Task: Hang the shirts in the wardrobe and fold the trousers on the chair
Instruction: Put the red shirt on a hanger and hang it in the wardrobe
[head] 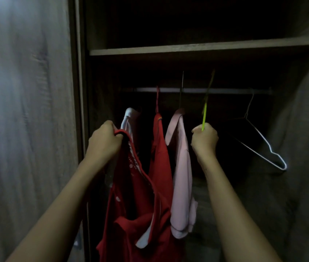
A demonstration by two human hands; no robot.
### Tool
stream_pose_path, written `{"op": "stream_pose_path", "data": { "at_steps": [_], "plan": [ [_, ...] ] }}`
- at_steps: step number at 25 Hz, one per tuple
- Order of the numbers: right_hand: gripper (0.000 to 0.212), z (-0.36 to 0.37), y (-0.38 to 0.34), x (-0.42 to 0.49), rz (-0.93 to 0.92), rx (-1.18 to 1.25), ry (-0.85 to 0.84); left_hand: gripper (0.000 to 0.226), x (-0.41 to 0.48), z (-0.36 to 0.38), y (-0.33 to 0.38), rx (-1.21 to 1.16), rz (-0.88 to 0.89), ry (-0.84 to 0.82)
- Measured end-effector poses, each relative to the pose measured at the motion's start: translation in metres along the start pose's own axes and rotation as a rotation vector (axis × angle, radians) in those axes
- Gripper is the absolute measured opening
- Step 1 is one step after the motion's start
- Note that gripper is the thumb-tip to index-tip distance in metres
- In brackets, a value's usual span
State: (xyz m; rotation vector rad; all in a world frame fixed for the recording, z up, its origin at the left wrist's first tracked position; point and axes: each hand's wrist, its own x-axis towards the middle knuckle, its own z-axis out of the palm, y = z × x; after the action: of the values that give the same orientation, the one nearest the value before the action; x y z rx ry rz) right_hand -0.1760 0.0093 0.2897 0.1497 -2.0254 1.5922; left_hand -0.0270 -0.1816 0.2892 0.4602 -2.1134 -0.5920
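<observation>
Item, shirt-hanging: my left hand point(104, 141) grips the red shirt point(131, 195) by its collar below the rail's point(229, 90) left end, my right hand point(204, 141) fists the green hanger point(204, 116) near mid-rail; best slip hanger through neck first, then hook squarely.

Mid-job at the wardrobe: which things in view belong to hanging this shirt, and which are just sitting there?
In play:
- left hand gripping the held red shirt
- right hand gripping the green hanger
- rail

Just there:
- hung red top
- hung pink shirt
- bare wire hanger
- shelf
</observation>
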Motion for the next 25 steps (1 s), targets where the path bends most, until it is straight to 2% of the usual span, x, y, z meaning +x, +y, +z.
{"op": "stream_pose_path", "data": {
  "at_steps": [4, 7, 10, 14, 18, 21, 23, 25],
  "plan": [
    [0.020, -0.019, -0.008, -0.078, -0.154, 0.068, 0.024, 0.009, -0.005, -0.018, -0.018, 0.039, -0.035, 0.038],
    [0.020, -0.014, -0.018, -0.140, -0.276, 0.214, 0.127, 0.011, -0.008, -0.039, -0.035, 0.033, -0.062, 0.040],
    [0.023, -0.003, -0.032, -0.197, -0.320, 0.391, 0.141, 0.014, -0.010, -0.066, -0.055, 0.057, -0.071, 0.056],
    [0.044, 0.023, -0.047, -0.242, -0.171, 0.651, -0.070, 0.013, -0.020, -0.106, -0.084, 0.119, -0.090, 0.084],
    [0.041, 0.050, -0.056, -0.275, -0.116, 0.780, -0.234, 0.010, -0.040, -0.141, -0.114, 0.173, -0.156, 0.077],
    [0.033, 0.062, -0.057, -0.311, -0.173, 0.751, -0.323, 0.012, -0.058, -0.168, -0.145, 0.199, -0.181, 0.075],
    [0.047, 0.068, -0.055, -0.330, -0.194, 0.670, -0.465, 0.014, -0.070, -0.185, -0.163, 0.226, -0.203, 0.077],
    [0.063, 0.073, -0.053, -0.346, -0.254, 0.487, -0.616, 0.011, -0.083, -0.199, -0.181, 0.241, -0.246, 0.070]
  ]
}}
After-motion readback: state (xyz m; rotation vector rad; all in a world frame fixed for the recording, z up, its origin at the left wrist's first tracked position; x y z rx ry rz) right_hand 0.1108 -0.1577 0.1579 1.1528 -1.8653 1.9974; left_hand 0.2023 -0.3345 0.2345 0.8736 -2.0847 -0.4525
